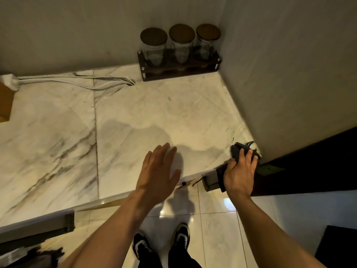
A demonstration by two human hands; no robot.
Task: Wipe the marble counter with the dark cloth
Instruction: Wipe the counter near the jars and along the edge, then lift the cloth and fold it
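The marble counter (146, 105) is white with grey veins and fills the middle of the view. My right hand (240, 174) grips the dark cloth (238, 151) at the counter's front right corner, next to the wall. Part of the cloth hangs down over the counter's edge under my palm. My left hand (157, 171) hovers flat over the front edge of the counter, fingers spread, holding nothing.
Three glass jars with dark lids (180, 45) stand in a wooden rack (179, 69) at the back right corner. White cables (77, 82) run along the back wall. A brown box (5, 101) sits at the far left. A dark panel (309, 167) stands right of the counter.
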